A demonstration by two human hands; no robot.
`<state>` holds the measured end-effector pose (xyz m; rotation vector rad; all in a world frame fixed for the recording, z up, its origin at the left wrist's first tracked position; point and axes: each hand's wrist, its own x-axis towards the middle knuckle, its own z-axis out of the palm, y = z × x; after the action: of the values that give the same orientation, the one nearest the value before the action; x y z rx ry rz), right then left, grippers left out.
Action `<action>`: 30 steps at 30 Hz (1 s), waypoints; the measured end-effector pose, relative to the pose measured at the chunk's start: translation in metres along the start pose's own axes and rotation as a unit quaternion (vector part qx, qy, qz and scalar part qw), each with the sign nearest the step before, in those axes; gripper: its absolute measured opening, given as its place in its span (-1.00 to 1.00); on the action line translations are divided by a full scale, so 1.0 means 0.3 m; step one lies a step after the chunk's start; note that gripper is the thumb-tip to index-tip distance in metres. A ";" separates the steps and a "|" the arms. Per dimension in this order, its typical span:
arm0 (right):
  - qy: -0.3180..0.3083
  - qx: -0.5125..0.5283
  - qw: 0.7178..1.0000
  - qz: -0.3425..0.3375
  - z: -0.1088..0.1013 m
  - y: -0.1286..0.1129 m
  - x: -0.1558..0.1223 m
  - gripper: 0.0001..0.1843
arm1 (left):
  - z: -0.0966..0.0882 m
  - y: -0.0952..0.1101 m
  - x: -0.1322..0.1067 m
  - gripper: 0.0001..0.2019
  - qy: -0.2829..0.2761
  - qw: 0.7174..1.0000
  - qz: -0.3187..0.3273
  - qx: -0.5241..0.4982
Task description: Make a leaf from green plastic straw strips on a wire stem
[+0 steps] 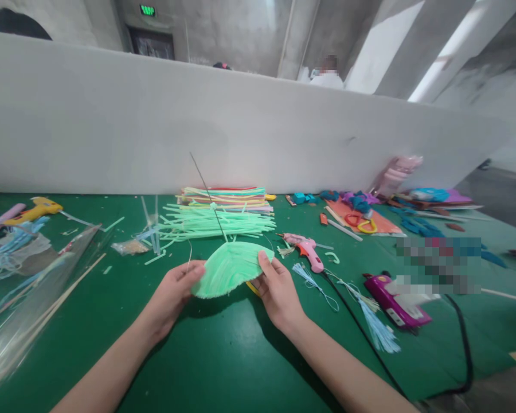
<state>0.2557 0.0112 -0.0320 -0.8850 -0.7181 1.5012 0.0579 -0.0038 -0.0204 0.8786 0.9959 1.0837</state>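
Observation:
A mint-green fuzzy leaf shape, made of rows that look like pipe cleaners, is held above the table between my two hands. A thin dark wire sticks up from its far edge. My left hand pinches the leaf's left end between thumb and fingers. At the other end, my right hand grips it with the thumb on top. Part of a yellow loop shows beside the right fingers; whether it is held or lies behind them, I cannot tell. Another thin wire curves up near my left fingers.
Mint-green pipe cleaners lie beyond the leaf, with a multicoloured bundle behind. A pink glue gun and purple glue gun lie right, with cords. Plastic wrapping and a yellow glue gun are left. A white partition stands behind.

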 end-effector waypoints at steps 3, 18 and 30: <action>-0.021 0.000 1.000 0.023 0.005 0.005 -0.004 -0.59 | 0.008 -0.012 -0.002 -0.64 0.031 0.996 0.003 0.078; -0.069 -0.016 0.997 0.017 0.010 0.030 -0.013 -0.60 | 0.003 -0.006 -0.001 -0.71 -0.008 0.984 0.028 0.177; -0.093 -0.043 0.994 0.035 0.006 0.021 -0.014 -0.56 | -0.018 -0.013 0.010 -0.68 -0.010 0.979 0.010 0.206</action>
<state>0.2510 0.0065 -0.0359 -0.8495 -0.9017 1.6396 0.0543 -0.0014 -0.0265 1.2324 1.2195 0.8960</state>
